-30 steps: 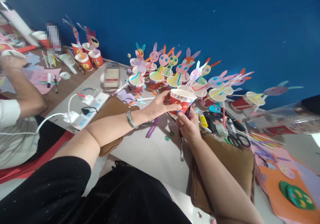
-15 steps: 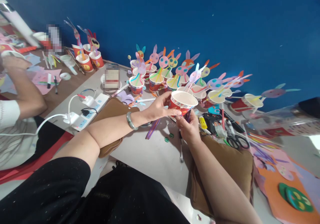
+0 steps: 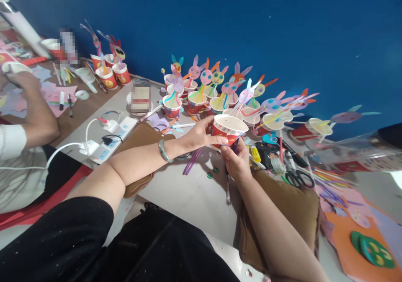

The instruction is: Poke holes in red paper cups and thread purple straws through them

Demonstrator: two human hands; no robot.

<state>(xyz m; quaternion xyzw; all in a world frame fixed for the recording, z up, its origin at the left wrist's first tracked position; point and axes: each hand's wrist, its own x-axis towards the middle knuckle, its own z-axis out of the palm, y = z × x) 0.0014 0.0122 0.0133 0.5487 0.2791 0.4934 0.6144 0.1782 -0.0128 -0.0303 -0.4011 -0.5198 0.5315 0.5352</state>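
Observation:
A red paper cup with a patterned white band (image 3: 228, 131) is held above the table, tilted so that its mouth faces me. My left hand (image 3: 202, 135) grips the cup from its left side, thumb across the front. Closed against the cup's lower right is my right hand (image 3: 238, 159); its fingertips are partly hidden behind the cup, and I cannot tell whether they hold anything else. Purple strips (image 3: 192, 161) lie below the cup, near two small green round pieces (image 3: 212, 172). Behind it stand several paper cups with rabbit-face straws (image 3: 197, 98).
A power strip (image 3: 117, 139) with plugged cables lies left, beside a brown cushion (image 3: 143, 141). Black-handled scissors (image 3: 300, 179) and another brown cushion (image 3: 284, 208) are on the right. Orange paper (image 3: 341, 240) lies far right. A co-worker's arm (image 3: 37, 110) is at the left edge.
The cup and my hands stay almost in place; the cup has tilted very slightly. The co-worker's hand at the left has moved a little.

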